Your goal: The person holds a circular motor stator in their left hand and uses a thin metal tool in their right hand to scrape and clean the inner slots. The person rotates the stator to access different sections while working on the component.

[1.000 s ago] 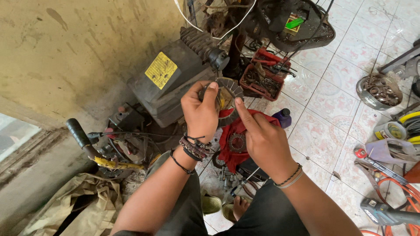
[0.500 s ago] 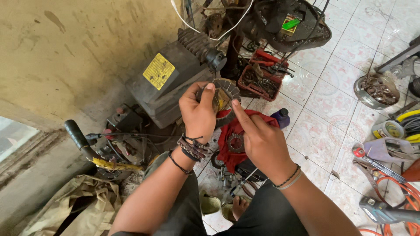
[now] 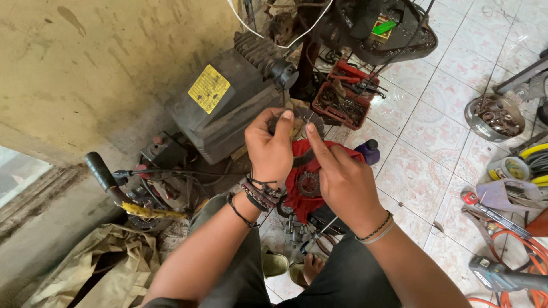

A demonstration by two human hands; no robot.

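Grey engine block (image 3: 228,108) with a yellow label — stands against the stained wall, beyond both hands.
Tiled floor (image 3: 422,165), pale, patterned; tools scattered across it.
Red housing (image 3: 305,179) with a round toothed part at its middle, lying on the floor directly beneath the hands.
Red tray (image 3: 345,97) of small metal parts, behind the hands, near the block.
Round metal bowl (image 3: 494,117) of rusty parts, well off to the right.
Left hand (image 3: 269,149) — fingers curled closed around a small round finned metal part (image 3: 302,121), thumb pressed on its upper edge; cord bracelets at the wrist.
Right hand (image 3: 342,179): forefinger stretched out, tip touching the same part; remaining fingers folded in, grip on it not discernible.
Finned part is held in the air above the red housing, between the two hands.
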